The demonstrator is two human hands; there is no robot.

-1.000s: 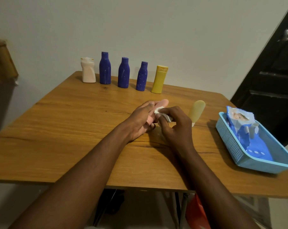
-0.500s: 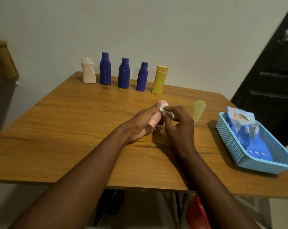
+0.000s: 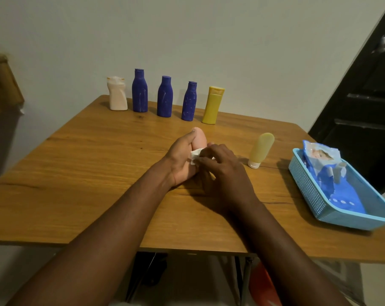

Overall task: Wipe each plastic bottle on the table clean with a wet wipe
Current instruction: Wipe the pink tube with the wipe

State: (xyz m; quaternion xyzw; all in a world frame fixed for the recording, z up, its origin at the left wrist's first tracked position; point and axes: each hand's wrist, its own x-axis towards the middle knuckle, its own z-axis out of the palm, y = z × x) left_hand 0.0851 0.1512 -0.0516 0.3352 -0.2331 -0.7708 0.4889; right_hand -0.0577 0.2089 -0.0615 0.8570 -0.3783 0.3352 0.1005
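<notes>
Left-hand grip: my left hand (image 3: 182, 157) curls round the lower body of the pink bottle (image 3: 199, 136) and holds it near the middle of the tabletop (image 3: 87, 173), rounded end pointing away from me; I cannot tell whether it touches the wood. Right-hand grip: my right hand (image 3: 222, 168) pinches the folded wet wipe (image 3: 196, 154) and presses it against the bottle's side, just beside the left thumb. Handling, as I judge it: the bottle looks like thin, soft plastic that is light, likely to dent under a hard squeeze, and slick once wet. Take hold round the mid-body, not the rounded end, with moderate pressure. The wipe is limp and will bunch, so pinch it flat. A pale yellow tube (image 3: 261, 149) stands on its cap to the right. A cream bottle (image 3: 117, 94), three blue bottles (image 3: 165, 97) and a yellow bottle (image 3: 213, 104) stand in a row at the far edge. The wipe pack (image 3: 319, 160) lies in the blue basket (image 3: 306, 186).
</notes>
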